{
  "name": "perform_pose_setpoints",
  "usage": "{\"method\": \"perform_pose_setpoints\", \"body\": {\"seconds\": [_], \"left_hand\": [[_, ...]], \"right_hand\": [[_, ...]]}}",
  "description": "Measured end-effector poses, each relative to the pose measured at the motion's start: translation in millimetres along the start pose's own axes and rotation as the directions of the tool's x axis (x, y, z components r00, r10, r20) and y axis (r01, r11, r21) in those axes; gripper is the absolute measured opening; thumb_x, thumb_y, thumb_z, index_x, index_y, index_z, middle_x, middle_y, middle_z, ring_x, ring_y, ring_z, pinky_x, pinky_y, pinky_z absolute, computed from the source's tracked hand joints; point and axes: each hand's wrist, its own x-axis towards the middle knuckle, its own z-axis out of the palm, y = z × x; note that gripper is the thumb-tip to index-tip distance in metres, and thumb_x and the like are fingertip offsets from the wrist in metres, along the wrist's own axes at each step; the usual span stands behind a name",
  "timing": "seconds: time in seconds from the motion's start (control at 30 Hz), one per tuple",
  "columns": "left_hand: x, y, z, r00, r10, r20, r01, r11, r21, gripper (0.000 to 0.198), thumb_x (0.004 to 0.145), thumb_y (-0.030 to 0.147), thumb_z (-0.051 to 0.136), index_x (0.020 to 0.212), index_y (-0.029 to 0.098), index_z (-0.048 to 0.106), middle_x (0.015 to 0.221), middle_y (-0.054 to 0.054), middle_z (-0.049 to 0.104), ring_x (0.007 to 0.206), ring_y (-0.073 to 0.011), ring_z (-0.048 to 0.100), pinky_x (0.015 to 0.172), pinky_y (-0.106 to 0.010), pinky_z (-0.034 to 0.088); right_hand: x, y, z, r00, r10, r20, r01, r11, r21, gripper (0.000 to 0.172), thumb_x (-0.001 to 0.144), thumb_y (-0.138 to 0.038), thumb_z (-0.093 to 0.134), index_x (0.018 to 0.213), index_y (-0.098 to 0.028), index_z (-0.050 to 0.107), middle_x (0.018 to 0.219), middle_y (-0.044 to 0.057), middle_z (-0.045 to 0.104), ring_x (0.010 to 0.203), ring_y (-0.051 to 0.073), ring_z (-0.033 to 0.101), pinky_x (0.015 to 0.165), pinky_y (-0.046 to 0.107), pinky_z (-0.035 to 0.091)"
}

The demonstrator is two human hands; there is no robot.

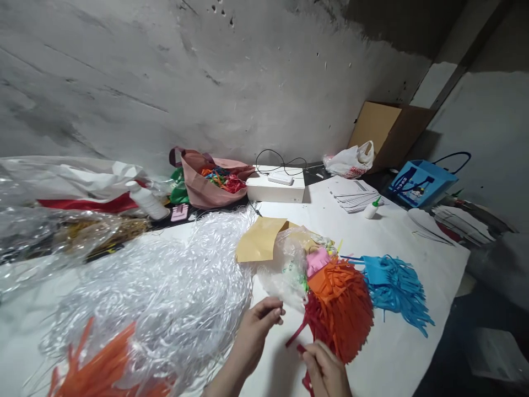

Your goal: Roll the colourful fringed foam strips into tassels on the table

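Note:
My right hand (324,370) pinches a dark red fringed strip (306,383), part of which shows at the thumb and below the fingers. To its left, my left hand (261,325) is raised over the white tabletop with the fingers curled against the thumb; whether anything is in them is too small to tell. Just beyond my right hand lies an orange fringed bundle (345,309), with dark red strips (316,320) along its left side. A pink piece (317,260) sits behind it, and a blue fringed bundle (392,278) to the right.
Shiny white strands (165,292) are heaped on the left, with orange fringe (101,366) in front. Behind are tan paper (261,240), clear plastic (289,264), a pink bag (194,179), a white box (275,193), a glue bottle (371,209) and a blue bag (421,182).

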Motion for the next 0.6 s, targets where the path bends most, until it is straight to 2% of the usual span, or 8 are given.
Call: {"method": "perform_pose_setpoints", "body": {"seconds": [0.07, 0.2, 0.37, 0.6], "left_hand": [[-38.5, 10.4, 1.0, 0.998, -0.054, 0.026, 0.058, 0.984, -0.166, 0.026, 0.064, 0.034, 0.083, 0.081, 0.017, 0.073, 0.081, -0.005, 0.068, 0.073, -0.0174, 0.062, 0.065, -0.029, 0.051], [-89.7, 26.7, -2.3, 0.998, -0.067, 0.009, 0.067, 0.970, -0.234, 0.028, 0.063, 0.030, 0.085, 0.085, 0.019, 0.072, 0.072, -0.002, 0.068, 0.066, -0.0150, 0.060, 0.066, -0.029, 0.051], [-124.2, 34.9, -14.2, 0.999, -0.013, -0.040, 0.005, 0.982, -0.187, 0.031, 0.062, 0.031, 0.086, 0.086, 0.019, 0.071, 0.077, -0.003, 0.069, 0.070, -0.0164, 0.062, 0.067, -0.029, 0.053], [-161.0, 39.8, -19.8, 0.999, 0.034, 0.037, -0.031, 0.995, -0.091, 0.027, 0.067, 0.034, 0.083, 0.085, 0.019, 0.070, 0.074, -0.002, 0.067, 0.068, -0.0163, 0.062, 0.068, -0.030, 0.054]], "right_hand": [[11.6, -23.1, -9.9, 0.999, -0.023, 0.043, 0.020, 0.998, 0.054, 0.037, 0.102, -0.037, 0.037, 0.081, -0.021, 0.063, 0.066, 0.001, 0.059, 0.057, 0.014, 0.060, 0.052, 0.019, 0.047], [18.6, -70.0, -20.5, 0.981, -0.151, 0.118, 0.141, 0.986, 0.083, 0.028, 0.100, -0.026, 0.041, 0.081, -0.020, 0.061, 0.068, 0.001, 0.061, 0.061, 0.014, 0.060, 0.057, 0.022, 0.046], [-2.7, -98.1, -21.2, 0.957, -0.199, 0.211, 0.187, 0.979, 0.077, 0.024, 0.097, -0.019, 0.043, 0.079, -0.021, 0.058, 0.069, 0.001, 0.058, 0.062, 0.013, 0.057, 0.056, 0.023, 0.041], [-25.0, -122.6, -42.1, 0.906, -0.221, 0.361, 0.233, 0.972, 0.008, 0.024, 0.098, -0.019, 0.041, 0.082, -0.021, 0.058, 0.070, 0.001, 0.056, 0.062, 0.013, 0.055, 0.057, 0.023, 0.041]]}}
